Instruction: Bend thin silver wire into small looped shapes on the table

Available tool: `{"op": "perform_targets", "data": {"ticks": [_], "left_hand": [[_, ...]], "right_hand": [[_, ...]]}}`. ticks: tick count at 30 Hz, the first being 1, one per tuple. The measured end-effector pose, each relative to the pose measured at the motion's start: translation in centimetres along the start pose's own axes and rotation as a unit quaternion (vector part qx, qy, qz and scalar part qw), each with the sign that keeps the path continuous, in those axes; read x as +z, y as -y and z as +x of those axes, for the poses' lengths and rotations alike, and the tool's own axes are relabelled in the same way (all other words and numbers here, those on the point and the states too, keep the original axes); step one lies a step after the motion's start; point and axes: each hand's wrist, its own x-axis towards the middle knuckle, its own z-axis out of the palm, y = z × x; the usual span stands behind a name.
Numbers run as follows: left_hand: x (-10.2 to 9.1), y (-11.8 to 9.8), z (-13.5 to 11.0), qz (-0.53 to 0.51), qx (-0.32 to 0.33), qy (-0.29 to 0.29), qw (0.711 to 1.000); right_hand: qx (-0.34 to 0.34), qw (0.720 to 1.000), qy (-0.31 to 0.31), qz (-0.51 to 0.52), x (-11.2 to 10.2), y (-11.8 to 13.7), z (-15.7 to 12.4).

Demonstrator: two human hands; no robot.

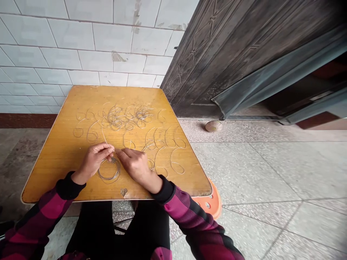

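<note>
The left hand (94, 161) is clamped on a thin coiled silver wire (109, 170) at six o'clock on the desk (46, 184). Just beside it, the right hand's (137, 167) grip can't be told. Loose wire loops (127, 117) lie toward twelve o'clock.

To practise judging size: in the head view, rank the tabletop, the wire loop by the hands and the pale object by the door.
Tabletop, largest. Wire loop and pale object look alike; camera distance leaves them unranked.
</note>
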Motion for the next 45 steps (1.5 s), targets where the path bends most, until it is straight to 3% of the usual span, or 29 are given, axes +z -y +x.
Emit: {"op": "perform_targets", "data": {"ticks": [4,7,10,13,18,23,25,27,30,33,35,39,45], "left_hand": [[-0.7,-1.1,0.3,-0.058,-0.008,-0.046,0.997],[-1.4,-1.8,0.5,-0.079,-0.002,-0.063,0.995],[-1.7,-1.9,0.5,-0.058,-0.011,-0.047,0.997],[-1.6,-1.8,0.4,-0.026,-0.029,-0.017,0.999],[-1.6,-1.8,0.3,-0.074,-0.053,0.027,0.995],[-1.3,-1.8,0.2,-0.151,-0.075,0.074,0.983],[-1.1,-1.8,0.1,-0.150,-0.067,0.067,0.984],[-0.9,-1.9,0.0,-0.134,-0.050,0.048,0.989],[-0.7,-1.7,-0.1,-0.089,-0.012,0.008,0.996],[-0.7,-1.3,0.0,-0.043,0.023,-0.019,0.999],[-0.8,-1.1,0.1,-0.019,0.041,-0.024,0.999],[-1.1,-0.8,0.1,0.037,0.067,-0.014,0.997],[-1.1,-0.9,0.1,0.101,0.081,-0.006,0.992]], "right_hand": [[0.065,0.978,-0.120,0.160,-0.3,-0.3,0.0],[0.181,0.896,-0.175,0.365,-0.2,-0.9,0.0],[0.272,0.777,-0.127,0.553,0.1,-1.1,0.1],[0.298,0.706,-0.056,0.640,0.4,-0.8,0.4],[0.284,0.642,-0.019,0.712,0.6,-0.3,0.5],[0.245,0.620,0.024,0.745,0.6,-0.4,0.8],[0.257,0.629,0.015,0.734,0.6,-0.4,1.0],[0.262,0.669,0.008,0.696,0.5,-0.4,1.2],[0.232,0.782,0.009,0.579,0.1,-0.1,1.7],[0.158,0.901,0.016,0.403,-0.4,0.1,2.2],[0.111,0.951,0.022,0.289,-0.6,0.1,2.6],[0.078,0.987,0.059,0.129,-0.5,0.2,3.1],[0.070,0.993,0.098,-0.011,0.2,0.5,3.1]]}}
